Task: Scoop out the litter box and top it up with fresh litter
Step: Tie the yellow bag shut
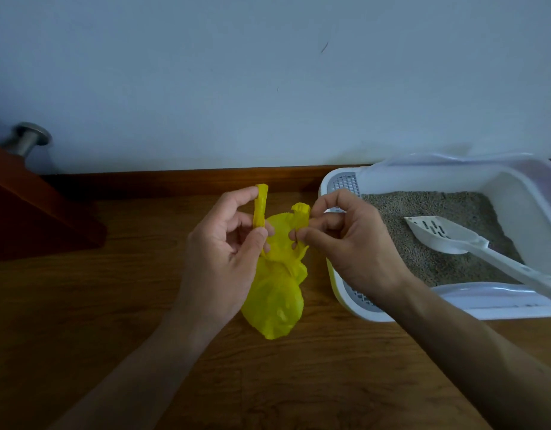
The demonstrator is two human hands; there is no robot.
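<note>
A yellow bag (275, 302) is held up over the wooden floor (112, 305), one handle pinched in each hand. The left hand (224, 252) has thumb and curled fingers closed round the upright left handle (260, 206); the right hand (351, 243) has the shorter right handle (301, 214) nipped between its fingertips. Below the fingers the bag hangs bunched. Just right of the right hand, the white litter box (516, 308) is seen against the wall, grey litter (423, 206) inside, a white scoop (460, 240) laid on the litter.
</note>
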